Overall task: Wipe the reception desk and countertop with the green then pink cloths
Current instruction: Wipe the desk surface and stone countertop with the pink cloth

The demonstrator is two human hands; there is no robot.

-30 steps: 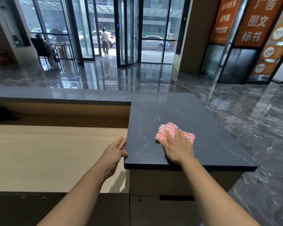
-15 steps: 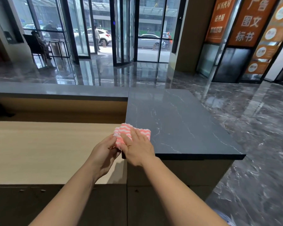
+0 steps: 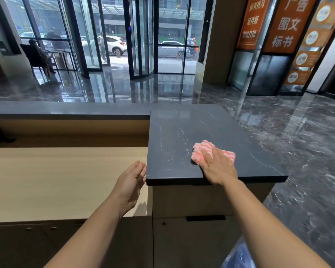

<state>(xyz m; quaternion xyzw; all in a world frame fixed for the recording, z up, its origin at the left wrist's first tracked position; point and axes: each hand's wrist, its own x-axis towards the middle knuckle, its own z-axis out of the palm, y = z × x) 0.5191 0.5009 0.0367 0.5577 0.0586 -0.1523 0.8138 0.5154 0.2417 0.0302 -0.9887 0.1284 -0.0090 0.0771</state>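
One flat right hand presses pink cloth, lengthwise left-right, on countertop.

Tall orange hanging banner, upper right: white characters "广告 图文 标书", stacked in pairs. Narrower orange banner to its left: "标书代写", "证件照", "黑白打印", blurred. Round white badges: unreadable.

You are sliding the pink cloth back to the right across the dark bench, away from the left edge it reached half a second ago. Your right hand is travelling with it, while your left hand is opening beside the bench corner, no longer touching the cloth.
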